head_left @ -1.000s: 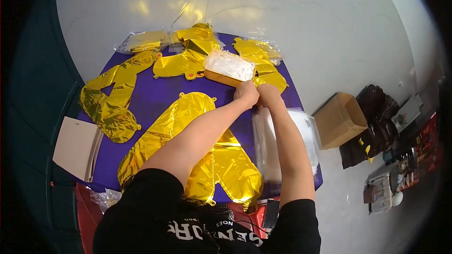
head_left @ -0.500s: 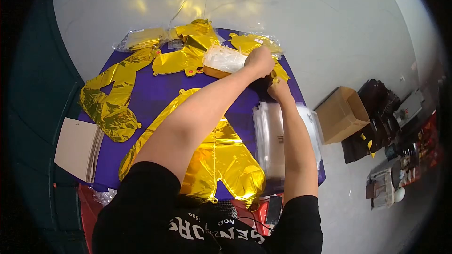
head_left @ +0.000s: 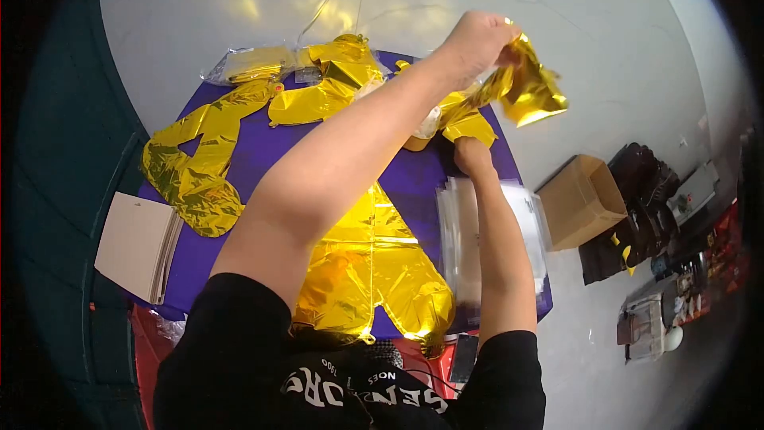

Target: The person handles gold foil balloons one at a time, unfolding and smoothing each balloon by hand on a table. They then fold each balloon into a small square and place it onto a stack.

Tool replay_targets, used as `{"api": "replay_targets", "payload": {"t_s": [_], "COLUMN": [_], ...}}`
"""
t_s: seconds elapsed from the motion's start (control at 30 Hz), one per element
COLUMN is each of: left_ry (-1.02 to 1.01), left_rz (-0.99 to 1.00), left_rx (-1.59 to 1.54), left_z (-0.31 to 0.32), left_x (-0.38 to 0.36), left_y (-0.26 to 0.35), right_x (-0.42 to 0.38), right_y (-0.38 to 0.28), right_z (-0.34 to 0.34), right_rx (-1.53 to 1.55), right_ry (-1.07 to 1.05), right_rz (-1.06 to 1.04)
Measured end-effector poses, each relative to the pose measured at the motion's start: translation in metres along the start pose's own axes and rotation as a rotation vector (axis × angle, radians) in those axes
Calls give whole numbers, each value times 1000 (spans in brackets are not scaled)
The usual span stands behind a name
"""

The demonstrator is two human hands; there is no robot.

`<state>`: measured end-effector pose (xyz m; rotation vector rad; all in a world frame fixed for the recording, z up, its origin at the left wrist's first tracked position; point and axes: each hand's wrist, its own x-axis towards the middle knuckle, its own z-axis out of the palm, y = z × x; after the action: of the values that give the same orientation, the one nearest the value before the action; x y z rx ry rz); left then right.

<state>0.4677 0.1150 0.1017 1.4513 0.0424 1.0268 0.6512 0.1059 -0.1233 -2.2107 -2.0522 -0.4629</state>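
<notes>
My left hand [head_left: 481, 41] is raised over the far right of the table, closed on a crumpled gold foil balloon [head_left: 532, 84] whose folded end hangs off to the right. Lower down, my right hand [head_left: 475, 157] has closed fingers at the lower edge of gold foil near the table's right side. Partly behind my left forearm sits a small brown box [head_left: 417, 143] with white material in it. A large flat gold foil balloon [head_left: 398, 263] lies closest to my body, partly covered by my left arm.
Another gold balloon [head_left: 191, 163] lies at left, above a stack of white cards [head_left: 135, 237]. Further gold foil [head_left: 318, 101] and a clear packet [head_left: 253, 66] lie at the back. Clear plastic sleeves [head_left: 459, 231] sit under my right forearm. A cardboard box [head_left: 577, 203] stands on the floor.
My left hand has risen up and to the right, drawing out the gold foil that was bunched between both hands. My right hand has stayed nearly in place.
</notes>
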Motion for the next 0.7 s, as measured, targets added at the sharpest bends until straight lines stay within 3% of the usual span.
{"api": "replay_targets", "payload": {"t_s": [0.17,0.27,0.3,0.37,0.43,0.47,0.5,0.6,0.7], "left_ry": [-130,-155,-152,-156,-167,-160,-152,-180,-291], "left_rz": [164,136,99,25,-46,-84,-121,-196,-247], "left_rx": [-211,-193,-156,-69,27,70,112,279,350], "left_z": [-10,-21,-29,-47,-66,-73,-77,-90,-102], "left_x": [-16,-46,-57,-74,-90,-99,-108,-132,-141], "left_y": [47,61,60,57,51,51,51,54,43], "right_x": [-6,-22,-10,-23,-31,-32,-33,-54,-45], "right_y": [-15,-14,4,-4,-5,1,20,-21,-23], "right_z": [-29,-39,-37,-56,-82,-91,-92,-151,-154], "right_rx": [138,73,269,1262,1920,2086,2351,2374,2133], "right_ry": [-205,22,-85,46,173,229,-21,183,187], "right_rz": [86,-87,-132,7,131,182,-68,83,136]}}
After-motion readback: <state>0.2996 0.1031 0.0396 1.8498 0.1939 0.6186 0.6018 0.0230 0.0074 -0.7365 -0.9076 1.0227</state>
